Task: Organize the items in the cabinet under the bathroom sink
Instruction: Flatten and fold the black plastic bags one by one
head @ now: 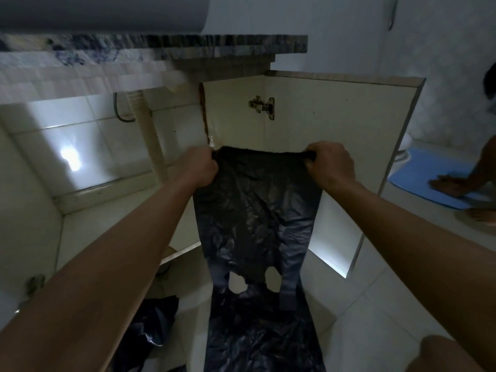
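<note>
You are gripping a black plastic bag (255, 216) with both hands held apart; your left hand (200, 167) is bunching one top corner in curled fingers and your right hand (331, 163) is clenching the other, so the edge is stretching taut between them; the bag is hanging down in front of you, its two handle loops dangling at the bottom.

Behind it the cabinet door (349, 124) is standing open, its hinge (263, 107) showing; to the left a corrugated drain hose (150, 135) is running down past the glossy white tiles (80, 135) lining the cabinet; a dark speckled stone countertop (214, 44) is jutting out above.

More dark plastic (263, 339) is lying on the pale tiled floor (375, 304) under the bag; another crumpled dark bag (153, 326) is sitting lower left; far right, another person's hand (445, 183) is resting on a blue mat (429, 167).
</note>
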The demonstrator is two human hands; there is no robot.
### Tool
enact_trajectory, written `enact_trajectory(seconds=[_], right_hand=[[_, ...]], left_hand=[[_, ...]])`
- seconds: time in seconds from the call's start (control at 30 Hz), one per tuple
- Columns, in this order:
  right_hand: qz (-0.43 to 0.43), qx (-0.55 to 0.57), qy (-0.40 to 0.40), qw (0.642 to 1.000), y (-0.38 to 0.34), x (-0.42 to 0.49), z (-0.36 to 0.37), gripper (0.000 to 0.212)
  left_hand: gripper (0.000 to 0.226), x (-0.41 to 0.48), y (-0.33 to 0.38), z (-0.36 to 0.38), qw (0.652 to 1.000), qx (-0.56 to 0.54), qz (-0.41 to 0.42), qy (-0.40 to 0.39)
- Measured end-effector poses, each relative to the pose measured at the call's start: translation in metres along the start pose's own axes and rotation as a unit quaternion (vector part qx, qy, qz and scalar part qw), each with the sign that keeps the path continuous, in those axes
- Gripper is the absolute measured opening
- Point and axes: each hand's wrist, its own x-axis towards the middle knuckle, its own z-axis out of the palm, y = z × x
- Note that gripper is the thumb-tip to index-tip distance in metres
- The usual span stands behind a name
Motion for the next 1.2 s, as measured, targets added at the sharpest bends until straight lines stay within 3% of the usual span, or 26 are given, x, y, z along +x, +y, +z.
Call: enact_trajectory(seconds=[0.13, 0.23, 0.3, 0.37, 0.43, 0.5, 0.63, 0.73, 0.83, 0.93, 1.2], right_hand=[[0.004, 0.051, 0.074, 0.996, -0.003, 0.004, -0.009, 0.02], [-0.002, 0.132, 0.055, 0.99, -0.002, 0.0, -0.019, 0.018], [0.004, 0.186, -0.056, 0.981, 0.004, -0.004, -0.027, 0.014], [0.044, 0.18, -0.239, 0.953, 0.014, -0.011, -0.032, 0.01], [0.107, 0.147, -0.407, 0.895, 0.025, -0.022, -0.03, 0.009], [0.175, 0.123, -0.501, 0.839, 0.035, -0.036, -0.021, 0.018], [0.257, 0.054, -0.588, 0.765, 0.043, -0.077, 0.011, 0.023], [0.276, -0.009, -0.656, 0.703, 0.046, -0.109, 0.035, 0.041], [0.269, -0.056, -0.714, 0.644, 0.044, -0.144, 0.051, 0.059], [0.242, -0.08, -0.744, 0.618, 0.036, -0.177, 0.062, 0.06], [0.205, -0.131, -0.794, 0.557, 0.053, -0.248, 0.119, 0.059]], left_hand=[[0.025, 0.001, 0.009, -0.014, 0.998, -0.005, 0.006, 0.068], [0.027, -0.008, 0.008, -0.023, 0.998, -0.018, 0.026, 0.048], [0.027, -0.021, 0.008, -0.029, 0.997, -0.045, 0.043, -0.037], [0.017, -0.035, 0.005, -0.028, 0.986, -0.083, 0.006, -0.142], [0.015, -0.05, 0.001, -0.024, 0.955, -0.114, -0.094, -0.259], [0.023, -0.063, -0.001, -0.016, 0.908, -0.097, -0.149, -0.38], [0.034, -0.091, 0.007, 0.021, 0.841, -0.019, -0.161, -0.516], [0.019, -0.113, 0.014, 0.055, 0.79, 0.024, -0.137, -0.597], [0.007, -0.137, 0.018, 0.094, 0.761, 0.099, -0.052, -0.639], [0.006, -0.158, 0.013, 0.123, 0.716, 0.15, 0.022, -0.682], [0.012, -0.21, -0.01, 0.185, 0.672, 0.18, 0.043, -0.718]])
